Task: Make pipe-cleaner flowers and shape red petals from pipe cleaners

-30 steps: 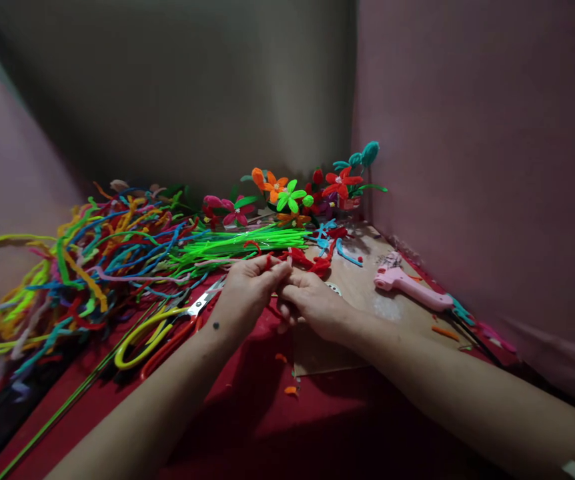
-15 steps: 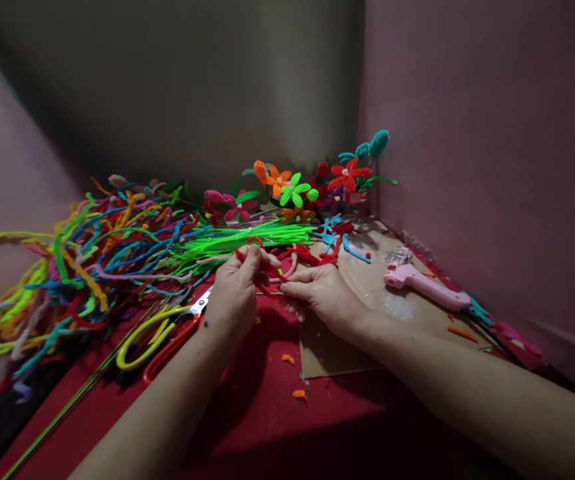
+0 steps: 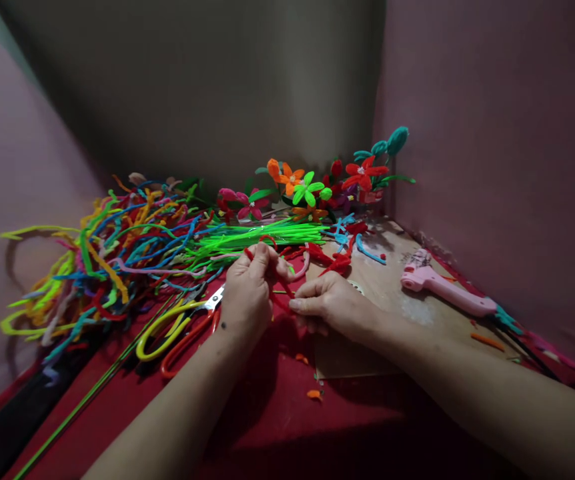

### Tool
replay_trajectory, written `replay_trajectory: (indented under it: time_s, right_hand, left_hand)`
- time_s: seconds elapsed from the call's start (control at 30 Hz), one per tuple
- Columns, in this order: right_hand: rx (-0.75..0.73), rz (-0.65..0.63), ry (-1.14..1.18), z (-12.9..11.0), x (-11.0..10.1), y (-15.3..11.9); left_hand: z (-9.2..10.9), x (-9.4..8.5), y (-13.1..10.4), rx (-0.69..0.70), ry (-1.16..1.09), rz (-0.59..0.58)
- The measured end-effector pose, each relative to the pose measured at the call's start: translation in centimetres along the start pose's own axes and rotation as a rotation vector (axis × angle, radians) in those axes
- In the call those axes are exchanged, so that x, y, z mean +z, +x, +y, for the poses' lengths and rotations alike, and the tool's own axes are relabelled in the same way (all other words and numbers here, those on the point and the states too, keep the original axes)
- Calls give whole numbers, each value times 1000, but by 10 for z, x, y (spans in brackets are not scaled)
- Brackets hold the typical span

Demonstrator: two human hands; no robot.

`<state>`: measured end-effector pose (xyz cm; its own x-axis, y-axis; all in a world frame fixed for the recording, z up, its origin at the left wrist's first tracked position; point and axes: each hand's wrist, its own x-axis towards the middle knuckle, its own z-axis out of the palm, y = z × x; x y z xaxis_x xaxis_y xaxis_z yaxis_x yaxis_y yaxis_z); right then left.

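Observation:
A red pipe cleaner (image 3: 289, 290) runs between my two hands, and part of it loops above my left fingers. My left hand (image 3: 251, 280) pinches it between thumb and fingers. Its other end is held in the fingertips of my right hand (image 3: 330, 303), low over the red tabletop (image 3: 272, 400). Scissors with one yellow and one red handle (image 3: 165, 330) lie just left of my left wrist. Behind my hands are a bundle of bright green pipe cleaners (image 3: 267, 233) and some red pipe-cleaner pieces (image 3: 335, 262).
A tangled multicoloured heap of pipe cleaners (image 3: 117, 253) fills the left side. Pipe-cleaner flowers (image 3: 307, 189) stand along the back. At right, a pink glue gun (image 3: 447, 290) rests on a cardboard sheet (image 3: 357, 363). Orange scraps (image 3: 314, 395) lie in front, and thin green stems (image 3: 92, 393) at left.
My right hand has moved slightly down, and the red pipe cleaner now slants down from my left fingers toward it. The whole scene has shifted right as the camera turned a little left.

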<state>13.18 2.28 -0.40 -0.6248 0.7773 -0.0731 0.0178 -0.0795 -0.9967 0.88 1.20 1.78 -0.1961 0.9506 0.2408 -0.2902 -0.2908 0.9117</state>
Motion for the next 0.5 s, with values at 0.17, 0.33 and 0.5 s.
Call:
replay_trajectory:
  time_s: [0.17,0.33,0.5]
  right_hand:
    - [-19,78,11,-4,2,-3]
    - [-36,204,197,0,-1,0]
    - [-49,302,391,4,-7,5]
  left_hand:
    - [7,-4,7,22,-51,-20]
    - [13,-21,24,-23,-135,88]
    - [8,-34,28,-300,-57,174]
